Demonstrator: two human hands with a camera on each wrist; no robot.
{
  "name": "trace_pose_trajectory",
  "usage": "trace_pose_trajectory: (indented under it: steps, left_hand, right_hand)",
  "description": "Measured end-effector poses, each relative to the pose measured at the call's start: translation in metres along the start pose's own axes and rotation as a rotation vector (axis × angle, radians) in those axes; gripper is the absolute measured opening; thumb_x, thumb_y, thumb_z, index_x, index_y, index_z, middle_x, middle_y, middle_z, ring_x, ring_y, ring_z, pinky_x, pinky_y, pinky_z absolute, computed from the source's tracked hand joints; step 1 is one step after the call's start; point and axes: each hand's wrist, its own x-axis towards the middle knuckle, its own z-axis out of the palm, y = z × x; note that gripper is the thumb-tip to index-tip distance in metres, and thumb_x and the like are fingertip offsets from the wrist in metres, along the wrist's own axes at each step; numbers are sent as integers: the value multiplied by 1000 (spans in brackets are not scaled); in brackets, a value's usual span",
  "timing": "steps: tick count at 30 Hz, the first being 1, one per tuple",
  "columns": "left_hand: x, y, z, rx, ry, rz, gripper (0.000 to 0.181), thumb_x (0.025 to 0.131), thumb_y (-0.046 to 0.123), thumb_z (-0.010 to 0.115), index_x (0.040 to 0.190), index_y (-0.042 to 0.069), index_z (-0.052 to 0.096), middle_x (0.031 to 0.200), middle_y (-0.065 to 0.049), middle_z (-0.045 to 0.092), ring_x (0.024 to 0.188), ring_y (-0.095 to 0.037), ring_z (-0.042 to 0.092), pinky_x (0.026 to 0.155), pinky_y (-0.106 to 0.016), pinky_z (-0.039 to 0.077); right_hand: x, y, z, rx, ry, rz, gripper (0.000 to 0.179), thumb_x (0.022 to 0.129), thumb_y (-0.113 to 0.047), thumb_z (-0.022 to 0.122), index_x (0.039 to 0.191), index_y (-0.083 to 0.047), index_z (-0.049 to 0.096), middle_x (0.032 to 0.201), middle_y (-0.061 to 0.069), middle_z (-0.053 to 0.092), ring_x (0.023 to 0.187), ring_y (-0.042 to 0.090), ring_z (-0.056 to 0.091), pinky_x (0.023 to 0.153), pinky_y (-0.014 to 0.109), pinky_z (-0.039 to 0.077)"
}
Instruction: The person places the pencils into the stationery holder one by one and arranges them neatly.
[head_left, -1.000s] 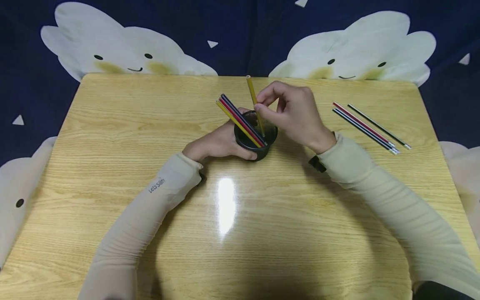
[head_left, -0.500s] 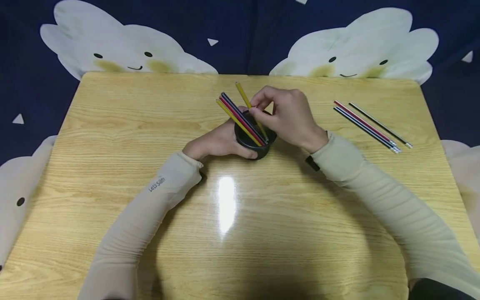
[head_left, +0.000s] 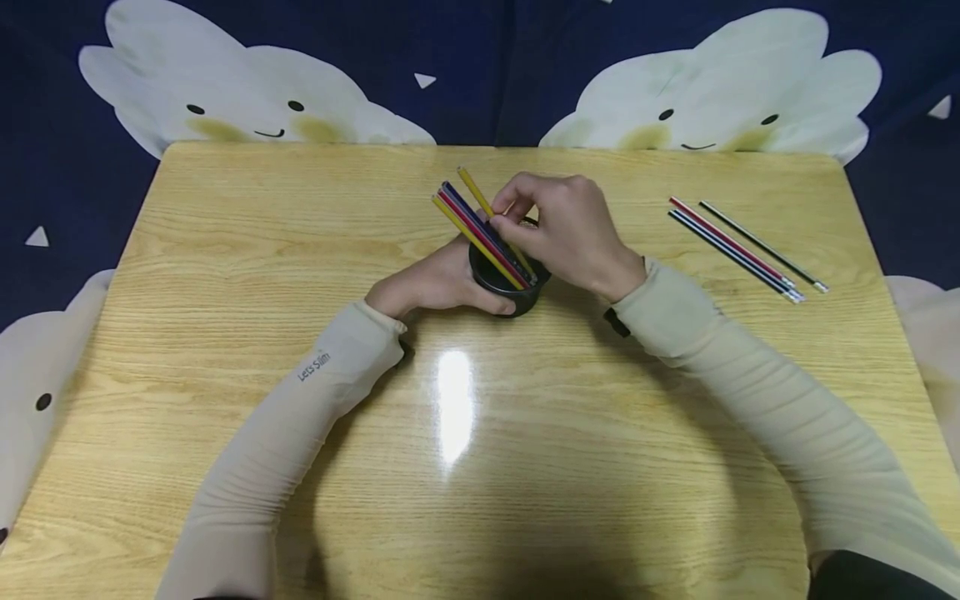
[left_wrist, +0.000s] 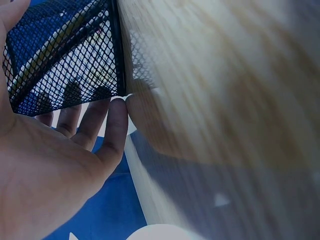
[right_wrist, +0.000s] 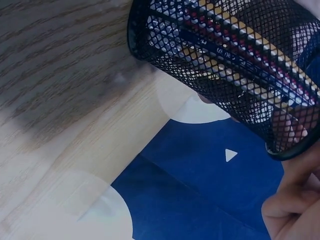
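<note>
A black wire-mesh pencil cup (head_left: 527, 303) stands on the table, and my left hand (head_left: 435, 279) grips it round its far-left side. In the left wrist view, the fingers of my left hand (left_wrist: 60, 165) lie round the mesh wall (left_wrist: 65, 55). Yellow, red and dark pencils (head_left: 478, 236) lean left inside the cup. Above the rim, my right hand (head_left: 573, 233) pinches a yellow pencil (head_left: 471, 185) between thumb and fingertips, its lower end inside the cup. The right wrist view shows pencils through the mesh (right_wrist: 235, 95), with my right hand (right_wrist: 297, 200) at the rim.
Several striped pencils (head_left: 738, 252), red-and-white and dark-and-white, lie side by side at the table's right, white ends toward me. The wooden table (head_left: 570, 433) meets a dark blue cloth (head_left: 480, 75) with printed clouds at its back edge.
My right hand has moved left and slightly down with the yellow pencil, which now tilts left, nearly alongside the other pencils in the cup. My left hand keeps its grip on the cup.
</note>
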Motion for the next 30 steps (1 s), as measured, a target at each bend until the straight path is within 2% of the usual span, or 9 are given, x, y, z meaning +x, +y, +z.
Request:
trace_pose_trajectory:
  steps: [5,10,20,25,30]
  left_hand:
    - [0,1,-1,0,2,-13,69,85,-2,88,144,-3,54,131,-15,69,119,-26,65,110,-36,47]
    - [1,2,-1,12,9,-20,71,85,-1,89,146,-3,54,132,-15,69,120,-25,65,111,-35,46]
    - [0,1,0,15,12,-9,75,84,-1,89,149,-3,52,133,-15,69,122,-25,65,112,-35,46]
    - [-1,0,1,24,18,10,84,84,-1,90,155,-2,46,139,-15,65,126,-24,63,115,-35,43]
    - [-1,-1,1,56,36,13,98,81,3,93,161,1,36,151,-12,54,135,-22,55,120,-33,37]
  right_hand:
    - [1,-2,0,-23,-13,6,10,99,-13,80,100,-3,80,87,8,80,68,19,71,58,35,44]
    - [0,-2,1,-47,-5,-14,10,98,-13,79,100,-3,80,85,8,80,64,20,69,57,39,45]
    - [0,-2,1,-58,3,-16,10,96,-14,79,99,-5,82,84,5,80,63,17,67,57,40,45]
    - [-2,-2,1,-37,1,-18,9,96,-15,80,99,-7,83,85,3,80,60,14,64,56,39,43]
    - [-9,2,-4,-21,22,-19,8,96,-13,81,100,-7,83,85,3,80,59,13,61,57,34,44]
